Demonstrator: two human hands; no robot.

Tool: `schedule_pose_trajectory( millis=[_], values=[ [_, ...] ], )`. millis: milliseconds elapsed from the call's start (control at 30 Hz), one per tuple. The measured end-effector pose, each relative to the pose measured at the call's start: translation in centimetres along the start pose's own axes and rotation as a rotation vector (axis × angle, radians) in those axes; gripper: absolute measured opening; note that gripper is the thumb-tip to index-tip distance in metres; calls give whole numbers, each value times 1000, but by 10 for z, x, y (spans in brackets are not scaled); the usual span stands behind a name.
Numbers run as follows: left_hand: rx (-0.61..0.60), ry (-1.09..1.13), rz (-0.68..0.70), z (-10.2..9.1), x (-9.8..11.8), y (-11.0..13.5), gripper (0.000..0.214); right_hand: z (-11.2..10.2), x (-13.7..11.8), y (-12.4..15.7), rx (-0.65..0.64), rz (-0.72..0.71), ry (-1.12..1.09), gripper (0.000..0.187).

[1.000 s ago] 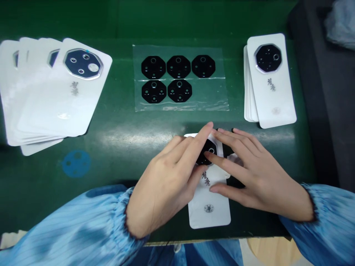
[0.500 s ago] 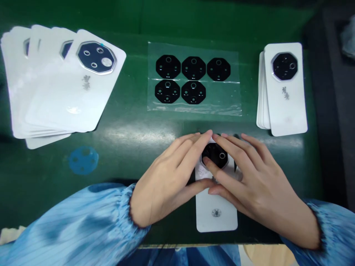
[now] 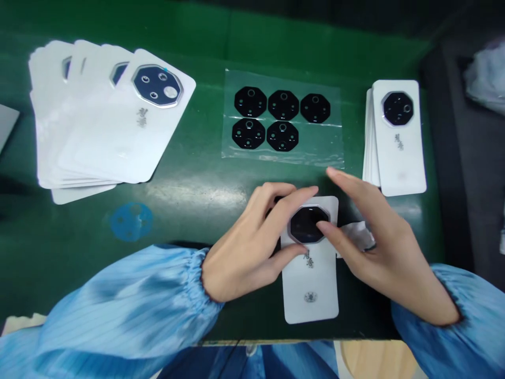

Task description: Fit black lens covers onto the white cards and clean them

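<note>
A white phone back cover (image 3: 310, 287) lies flat in front of me, a glossy black octagonal camera plate (image 3: 305, 223) within its silver frame. My left hand (image 3: 252, 237) lies over the cover's left side, steadying it. Its thumb and forefinger are on either side of the camera frame. My right hand (image 3: 379, 242) has its thumb tip at the plate's right edge and its forefinger stretched away, well apart. Beneath that palm shows a crumpled white piece (image 3: 357, 234). Whether the right hand's hidden fingers touch it, I cannot tell.
Several white covers (image 3: 102, 126) lie fanned at the left. A clear sheet (image 3: 321, 142) bears several black octagonal plates (image 3: 283, 105). At the right stands a stack of covers (image 3: 400, 163) with black camera plates. A blue perforated disc (image 3: 131, 221) lies left of my hands.
My right hand has opened and moved right, its forefinger lifting off the camera area. More of the cover and the crumpled white piece now show. The whole view has shifted slightly.
</note>
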State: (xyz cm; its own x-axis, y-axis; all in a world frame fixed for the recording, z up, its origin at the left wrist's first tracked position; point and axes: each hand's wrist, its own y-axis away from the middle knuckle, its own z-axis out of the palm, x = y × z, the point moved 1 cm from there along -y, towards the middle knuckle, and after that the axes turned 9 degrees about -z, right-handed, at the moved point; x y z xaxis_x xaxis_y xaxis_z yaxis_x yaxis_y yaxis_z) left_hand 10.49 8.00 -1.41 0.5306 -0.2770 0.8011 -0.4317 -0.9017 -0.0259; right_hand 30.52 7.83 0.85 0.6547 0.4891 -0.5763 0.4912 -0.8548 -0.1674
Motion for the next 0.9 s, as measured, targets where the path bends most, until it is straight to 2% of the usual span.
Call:
schedule_pose_trajectory(
  millis=[100,200,267,367,467,700,900],
  values=[
    [33,268,-71,1,1,2,70,-4,-3,1,31,145,-274,52],
    [53,452,-192,3,5,3,83,-5,-12,0,96,220,-463,44],
    [83,478,-247,4,7,4,81,-5,-19,-1,137,217,-456,43],
    [138,518,-280,1,11,5,61,-6,-30,-2,194,210,-381,41],
    [152,591,-294,-7,14,6,45,-5,-38,-4,257,249,-404,37],
    [264,439,-242,-25,18,8,17,-1,-51,-10,307,291,-627,32],
    [306,392,-225,-27,20,8,11,0,-53,-11,287,312,-680,32]
  ],
)
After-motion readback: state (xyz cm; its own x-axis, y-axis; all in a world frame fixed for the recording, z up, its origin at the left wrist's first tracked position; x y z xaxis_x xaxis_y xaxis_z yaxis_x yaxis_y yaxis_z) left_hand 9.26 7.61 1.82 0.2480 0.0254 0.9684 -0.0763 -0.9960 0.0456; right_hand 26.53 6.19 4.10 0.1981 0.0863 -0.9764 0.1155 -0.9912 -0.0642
